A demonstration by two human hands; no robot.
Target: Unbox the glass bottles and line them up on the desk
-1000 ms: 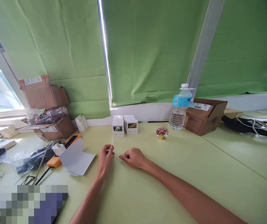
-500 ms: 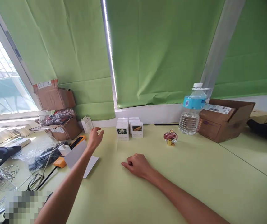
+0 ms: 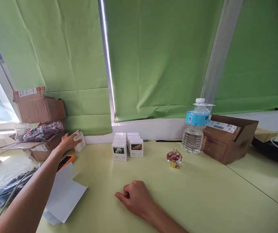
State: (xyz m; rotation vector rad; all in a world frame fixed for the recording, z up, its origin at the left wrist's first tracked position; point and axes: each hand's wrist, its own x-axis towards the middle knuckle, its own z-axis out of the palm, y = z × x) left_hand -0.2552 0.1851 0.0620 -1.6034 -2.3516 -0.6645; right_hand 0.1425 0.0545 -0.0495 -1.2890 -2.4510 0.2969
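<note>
The left hand (image 3: 68,142) is stretched out and open, its fingertips (image 3: 77,134) at the upright small white box (image 3: 81,143), whose long side stands vertical just ahead of them. The right hand (image 3: 136,198) lies curled on the table (image 3: 202,194), well apart, holding nothing.

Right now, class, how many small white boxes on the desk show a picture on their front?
2: a white-flower box and, right of it, a yellow-flower box, both in front; boxes behind may hide more.
</note>
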